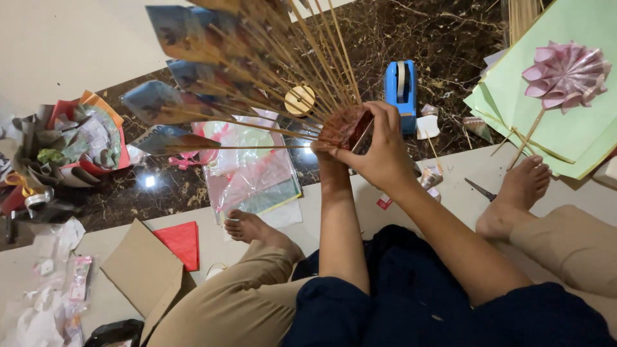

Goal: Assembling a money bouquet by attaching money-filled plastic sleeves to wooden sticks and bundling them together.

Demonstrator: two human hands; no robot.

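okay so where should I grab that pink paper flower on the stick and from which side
Probably by the bare stick below the pink paper flower, coming from its lower-left end. The stick juts past the green sheets' edge, and pinching the folded petals could crush them.

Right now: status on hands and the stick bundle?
Both hands, left hand and right hand, grip the stick bundle at its base. Tape dispenser beyond, apart. Nothing blocking.
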